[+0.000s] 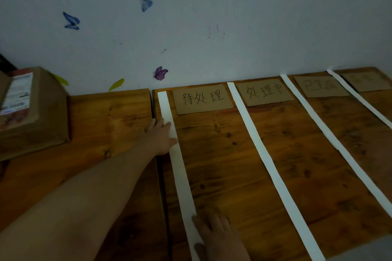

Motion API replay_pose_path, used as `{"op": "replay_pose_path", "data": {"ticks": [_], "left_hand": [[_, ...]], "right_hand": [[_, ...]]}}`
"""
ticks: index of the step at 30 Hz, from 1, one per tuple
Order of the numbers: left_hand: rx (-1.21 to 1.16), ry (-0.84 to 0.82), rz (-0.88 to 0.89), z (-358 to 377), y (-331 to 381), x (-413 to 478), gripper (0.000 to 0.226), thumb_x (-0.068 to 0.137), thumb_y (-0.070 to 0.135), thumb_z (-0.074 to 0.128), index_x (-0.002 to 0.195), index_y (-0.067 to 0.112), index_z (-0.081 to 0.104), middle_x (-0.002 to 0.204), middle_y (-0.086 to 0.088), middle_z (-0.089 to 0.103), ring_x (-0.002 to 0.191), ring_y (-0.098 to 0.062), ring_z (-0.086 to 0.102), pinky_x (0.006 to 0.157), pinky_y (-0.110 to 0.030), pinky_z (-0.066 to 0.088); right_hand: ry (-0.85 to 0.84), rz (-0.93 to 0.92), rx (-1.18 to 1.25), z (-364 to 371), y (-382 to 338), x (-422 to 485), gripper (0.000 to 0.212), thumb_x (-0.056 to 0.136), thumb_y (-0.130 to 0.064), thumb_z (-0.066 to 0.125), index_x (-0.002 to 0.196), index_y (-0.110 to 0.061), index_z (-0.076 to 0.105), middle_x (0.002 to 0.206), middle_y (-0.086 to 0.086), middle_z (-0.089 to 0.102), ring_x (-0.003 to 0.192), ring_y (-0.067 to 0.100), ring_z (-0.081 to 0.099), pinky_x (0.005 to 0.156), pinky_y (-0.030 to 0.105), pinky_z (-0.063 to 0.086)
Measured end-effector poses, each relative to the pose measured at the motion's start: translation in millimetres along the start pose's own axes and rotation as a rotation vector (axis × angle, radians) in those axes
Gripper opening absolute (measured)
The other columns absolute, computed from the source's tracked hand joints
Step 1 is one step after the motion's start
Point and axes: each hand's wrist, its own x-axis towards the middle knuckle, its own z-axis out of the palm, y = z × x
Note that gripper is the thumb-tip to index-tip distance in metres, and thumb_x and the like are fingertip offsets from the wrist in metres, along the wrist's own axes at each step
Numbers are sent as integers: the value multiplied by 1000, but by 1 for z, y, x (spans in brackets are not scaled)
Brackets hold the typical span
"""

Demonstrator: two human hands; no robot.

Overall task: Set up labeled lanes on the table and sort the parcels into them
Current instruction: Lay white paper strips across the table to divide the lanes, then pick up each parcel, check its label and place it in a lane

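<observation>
The orange-brown wooden table point(222, 154) carries 4 long white paper strips point(273, 167), 4 handwritten brown cardboard label cards point(202, 99) by the wall, and a brown cardboard parcel point(42, 116) far left.

Surface point(233, 165): knotty wood, glossy varnish. Lane strips point(263, 146): white matt paper. Labels point(202, 99): brown matt cardboard. Parcel point(40, 116): brown cardboard, glossy printed sticker.

One head-worn view — forward and down over the table point(233, 154), facing the wall point(212, 17), seemingly close.

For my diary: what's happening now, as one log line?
step: lane setup | left hand: flat on strip | right hand: flat on strip | parcel: left of lanes
</observation>
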Motion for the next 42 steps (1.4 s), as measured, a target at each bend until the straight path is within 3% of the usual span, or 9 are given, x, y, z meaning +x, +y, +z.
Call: {"op": "replay_pose_path", "data": {"ticks": [6, 10, 17, 25, 35, 42], "left_hand": [[-65, 112, -56, -56, -9, -65, 71, 90, 58, 42, 150, 29, 18, 159, -2, 8, 146, -28, 2, 116, -54, 11], [-133, 129, -130, -85, -17, -135, 76, 88, 62, 43, 150, 27, 16, 160, -3, 4, 146, -27, 0, 117, -52, 10], [-130, 253, -249, -138, -44, -264, 77, 88, 64, 42, 150, 27, 16, 160, -3, 4, 146, -28, 1, 116, -52, 12], [-86, 419, -460, -179, -104, -383, 77, 88, 61, 44, 151, 27, 15, 160, -2, 3, 146, -26, -1, 117, -49, 11], [-116, 579, -657, -183, -227, -486, 72, 88, 58, 48, 149, 31, 19, 159, 1, 8, 146, -24, 2, 116, -51, 9], [-148, 590, -726, -186, -351, -539, 73, 87, 60, 47, 149, 31, 21, 159, 0, 7, 146, -25, 0, 117, -51, 7]], "right_hand": [[420, -89, 85, -75, -15, -25, 58, 96, -40, 46, 148, -32, 21, 156, -2, 19, 144, 20, 16, 115, 37, 22], [528, -215, 45, -124, -22, -45, 59, 93, -39, 53, 145, -26, 30, 151, 1, 29, 140, 20, 25, 113, 38, 27], [598, -330, -88, -166, -47, -84, 68, 92, -55, 47, 149, -24, 25, 156, 4, 26, 142, 23, 23, 113, 37, 23], [642, -525, -161, -192, -127, -118, 68, 93, -50, 49, 149, -18, 27, 154, 7, 28, 141, 25, 25, 113, 34, 22], [688, -683, -217, -166, -281, -138, 67, 92, -51, 51, 147, -20, 30, 150, 7, 36, 136, 26, 33, 111, 36, 30], [697, -730, -248, -134, -412, -137, 71, 91, -51, 51, 149, -18, 26, 154, 7, 28, 140, 26, 27, 113, 36, 26]]}}
